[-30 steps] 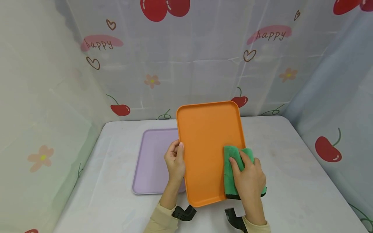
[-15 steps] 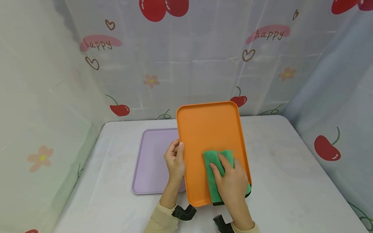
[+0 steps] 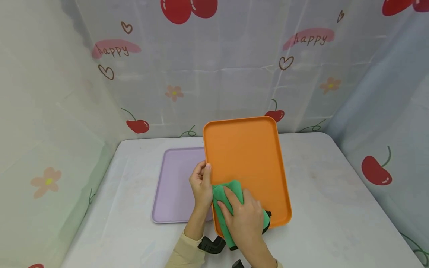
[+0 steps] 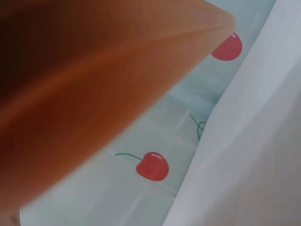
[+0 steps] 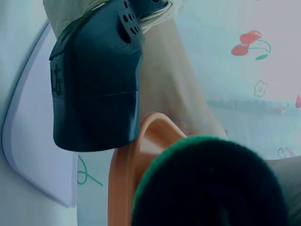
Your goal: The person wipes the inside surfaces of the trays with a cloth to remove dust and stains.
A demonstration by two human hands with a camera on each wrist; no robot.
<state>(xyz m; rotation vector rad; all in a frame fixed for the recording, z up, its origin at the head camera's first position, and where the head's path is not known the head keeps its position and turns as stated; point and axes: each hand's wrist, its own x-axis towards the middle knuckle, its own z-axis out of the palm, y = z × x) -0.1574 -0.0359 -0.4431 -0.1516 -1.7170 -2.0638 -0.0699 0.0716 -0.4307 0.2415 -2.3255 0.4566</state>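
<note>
An orange tray (image 3: pixel 244 152) is held up and tilted toward me over the table. My left hand (image 3: pixel 202 188) grips its left rim, the thumb at the front edge. My right hand (image 3: pixel 244 219) holds a folded green cloth (image 3: pixel 219 195) with black edging against the tray's lower left part, close beside the left hand. In the left wrist view the tray's orange underside (image 4: pixel 94 94) fills the upper left. The right wrist view shows the cloth (image 5: pixel 207 183) dark and large in front, with a corner of the tray (image 5: pixel 123 179) behind it.
A purple tray (image 3: pixel 174 186) lies flat on the white table (image 3: pixel 335 208), left of and partly behind the orange one. Cherry-printed curtains (image 3: pixel 234 82) hang at the back and both sides. A black camera mount (image 3: pixel 212 245) sits at the left wrist.
My right hand has slid the green cloth leftward across the orange tray, from its right rim to its lower left. The left hand and the tray stay nearly still.
</note>
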